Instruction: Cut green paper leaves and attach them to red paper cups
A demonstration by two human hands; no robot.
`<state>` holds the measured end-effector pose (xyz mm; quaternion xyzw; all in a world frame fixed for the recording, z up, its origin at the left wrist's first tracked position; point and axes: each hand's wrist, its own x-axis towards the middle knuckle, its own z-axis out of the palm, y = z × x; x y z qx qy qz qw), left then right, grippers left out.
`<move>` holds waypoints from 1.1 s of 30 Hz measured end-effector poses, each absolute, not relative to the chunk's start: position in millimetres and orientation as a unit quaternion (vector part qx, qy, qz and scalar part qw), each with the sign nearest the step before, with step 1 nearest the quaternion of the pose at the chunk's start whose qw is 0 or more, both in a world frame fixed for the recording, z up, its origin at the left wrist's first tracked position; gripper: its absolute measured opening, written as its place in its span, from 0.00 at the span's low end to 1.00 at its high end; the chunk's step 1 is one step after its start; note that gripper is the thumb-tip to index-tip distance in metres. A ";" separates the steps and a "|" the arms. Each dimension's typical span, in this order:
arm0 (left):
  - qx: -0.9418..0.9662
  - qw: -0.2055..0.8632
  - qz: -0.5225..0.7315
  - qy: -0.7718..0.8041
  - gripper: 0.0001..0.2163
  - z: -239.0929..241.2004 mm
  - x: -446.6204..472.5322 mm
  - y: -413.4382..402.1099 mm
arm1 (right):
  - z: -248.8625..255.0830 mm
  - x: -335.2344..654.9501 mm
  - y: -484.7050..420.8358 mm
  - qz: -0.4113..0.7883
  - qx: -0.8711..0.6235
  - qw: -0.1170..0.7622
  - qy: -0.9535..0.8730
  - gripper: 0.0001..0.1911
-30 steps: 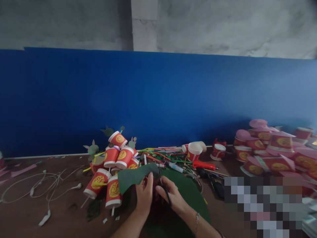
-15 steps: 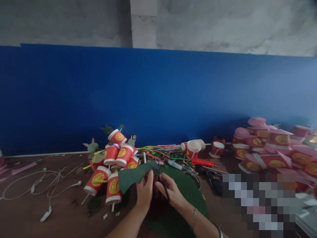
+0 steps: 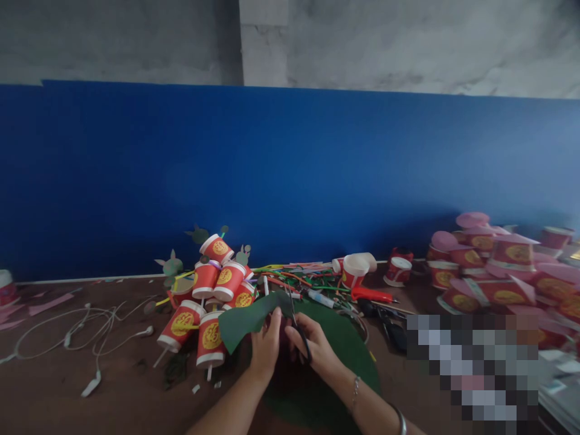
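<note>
My left hand (image 3: 266,345) grips a strip of dark green paper (image 3: 242,321), its thumb pressed on the top; the strip's free end droops to the left. In my right hand (image 3: 315,346) is a pair of black-handled scissors (image 3: 299,332), its blades pointing up and away at the strip's right edge. How far the blades are apart is hard to see. Beneath both hands lies a large round dark green sheet (image 3: 347,338). Just left of the strip is a heap of red paper cups (image 3: 212,333) with sticks and grey rabbit cut-outs (image 3: 171,264).
White earphones (image 3: 93,383) with a tangled cord lie at left. Coloured pipe cleaners (image 3: 290,275), a red-handled tool (image 3: 374,295) and white-lined cups (image 3: 354,272) stand behind. Cups with pink paper (image 3: 512,251) are piled at right. A blue panel (image 3: 290,175) backs the table.
The view has shifted slightly, so the table things appear a little further right. The scissors' blades have tilted slightly at the strip's edge; both hands keep their hold.
</note>
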<state>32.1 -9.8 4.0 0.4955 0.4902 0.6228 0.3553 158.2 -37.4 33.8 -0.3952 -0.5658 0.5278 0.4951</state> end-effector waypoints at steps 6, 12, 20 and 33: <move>0.477 0.367 0.630 0.491 0.12 14.6 37.8 -10.8 | 33.5 158.1 -37.5 0.531 -0.406 0.492 -0.557 0.20; 0.446 0.391 0.634 0.496 0.15 19.8 42.0 -11.1 | 39.9 159.0 -39.0 0.525 -0.430 0.476 -0.560 0.20; 0.430 0.412 0.638 0.488 0.13 26.0 42.4 -12.7 | 40.1 158.7 -38.5 0.519 -0.432 0.475 -0.564 0.19; 0.444 0.383 0.642 0.494 0.17 30.4 42.9 -16.1 | 39.3 157.2 -38.2 0.532 -0.449 0.444 -0.564 0.20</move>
